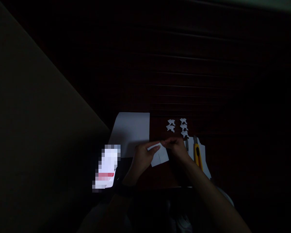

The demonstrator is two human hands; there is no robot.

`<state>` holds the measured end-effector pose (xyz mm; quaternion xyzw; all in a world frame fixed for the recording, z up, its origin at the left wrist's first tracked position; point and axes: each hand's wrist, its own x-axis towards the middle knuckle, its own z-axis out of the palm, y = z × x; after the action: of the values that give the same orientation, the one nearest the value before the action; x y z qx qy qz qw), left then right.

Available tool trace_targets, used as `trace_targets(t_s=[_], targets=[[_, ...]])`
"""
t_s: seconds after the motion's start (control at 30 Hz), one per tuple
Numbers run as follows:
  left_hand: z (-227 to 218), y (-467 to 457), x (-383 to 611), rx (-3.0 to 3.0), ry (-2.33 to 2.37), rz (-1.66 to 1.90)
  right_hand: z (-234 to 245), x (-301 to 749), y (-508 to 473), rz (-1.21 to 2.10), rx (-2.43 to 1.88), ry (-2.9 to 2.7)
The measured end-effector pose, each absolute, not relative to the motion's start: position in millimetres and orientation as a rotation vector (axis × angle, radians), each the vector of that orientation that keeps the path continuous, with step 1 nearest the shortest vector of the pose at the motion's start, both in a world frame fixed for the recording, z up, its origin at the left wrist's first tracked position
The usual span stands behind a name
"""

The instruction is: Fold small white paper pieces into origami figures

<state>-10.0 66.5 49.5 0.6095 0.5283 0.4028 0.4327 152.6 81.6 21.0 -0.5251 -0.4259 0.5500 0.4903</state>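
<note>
Between my two hands is a small piece of white paper with a crease or slit near its middle. My left hand grips its left side, thumb on top and fingers along the far edge. At the paper's top corner, the fingers of my right hand are pinched together on it. Beyond my hands lie several small folded paper figures in two columns. A yellow utility knife rests to the right of my right hand, on white sheets.
A large white sheet of paper lies at the table's back left. A lit screen, pixelated, glows left of my left hand. Dark slats rise behind the table, and a pale wall stands on the left. The room is very dark.
</note>
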Motion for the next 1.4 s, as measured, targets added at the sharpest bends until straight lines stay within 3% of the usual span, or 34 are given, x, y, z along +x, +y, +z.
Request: trace_targets(t_s=[1.0, 1.4], targets=[[53.3, 74.3, -18.2, 1.428, 1.572, 1.08, 35.1, 153.8, 74.2, 1.288, -1.441, -1.5], [53.9, 63.4, -6.3, 0.893, 1.112, 0.979, 30.4, 156.4, 79.0, 1.399, -1.357, -1.184]])
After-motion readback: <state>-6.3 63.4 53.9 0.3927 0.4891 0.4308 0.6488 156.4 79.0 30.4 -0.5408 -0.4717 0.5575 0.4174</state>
